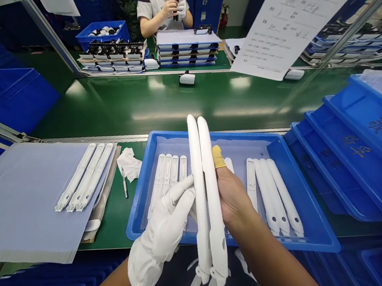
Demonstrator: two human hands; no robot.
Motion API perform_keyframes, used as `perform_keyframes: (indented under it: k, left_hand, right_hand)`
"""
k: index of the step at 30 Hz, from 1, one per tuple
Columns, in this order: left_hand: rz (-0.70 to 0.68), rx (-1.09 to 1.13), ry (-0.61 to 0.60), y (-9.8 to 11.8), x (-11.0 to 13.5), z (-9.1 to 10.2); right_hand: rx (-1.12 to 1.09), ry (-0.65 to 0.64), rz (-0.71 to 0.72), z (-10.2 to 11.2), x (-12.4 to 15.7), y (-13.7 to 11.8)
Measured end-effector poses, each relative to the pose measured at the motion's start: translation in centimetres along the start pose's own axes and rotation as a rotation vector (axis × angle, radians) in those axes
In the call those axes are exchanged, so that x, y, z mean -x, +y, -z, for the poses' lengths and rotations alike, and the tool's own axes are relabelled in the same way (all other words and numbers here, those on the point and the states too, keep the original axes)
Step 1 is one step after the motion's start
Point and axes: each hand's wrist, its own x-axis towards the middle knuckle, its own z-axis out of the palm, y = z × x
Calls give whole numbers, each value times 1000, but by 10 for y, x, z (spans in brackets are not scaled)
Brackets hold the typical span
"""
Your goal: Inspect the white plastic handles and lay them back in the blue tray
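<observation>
A: Background?
B: Green workbench across the upper frame; blue plastic tray at lower centre.

A: Specimens?
B: Two white plastic bars, side by side above the tray, long axis near vertical, rounded ends up, forked ends down toward the wearer.

A: Hands, left to right?
B: White-gloved left hand pressed against the bars from the left; bare right hand, with yellow finger cot, narrowly gripping them from the right.

Green conveyor belt | stacked blue trays at right | hanging printed sheet | white cloth | co-worker across belt
</observation>
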Motion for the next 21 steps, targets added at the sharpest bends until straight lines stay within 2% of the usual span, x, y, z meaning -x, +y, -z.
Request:
perform_keyframes:
  k: [3, 6, 9, 15, 21]
  left_hand:
    - [-28, 32, -32, 0, 0, 0]
    - [-55, 59, -97, 4, -1, -1]
    - [-4, 71, -119, 7, -3, 0]
    - [112, 225, -151, -5, -7, 4]
    - [124, 398, 32, -10, -15, 2]
  right_hand:
    - [-110, -20, -161, -1, 3, -3]
    - [-135, -43, -189, -1, 3, -3]
    - [-127, -45, -206, -1, -1, 1]
    - [-117, -21, -121, -1, -5, 6]
    - [-121, 8, 19, 3, -7, 5]
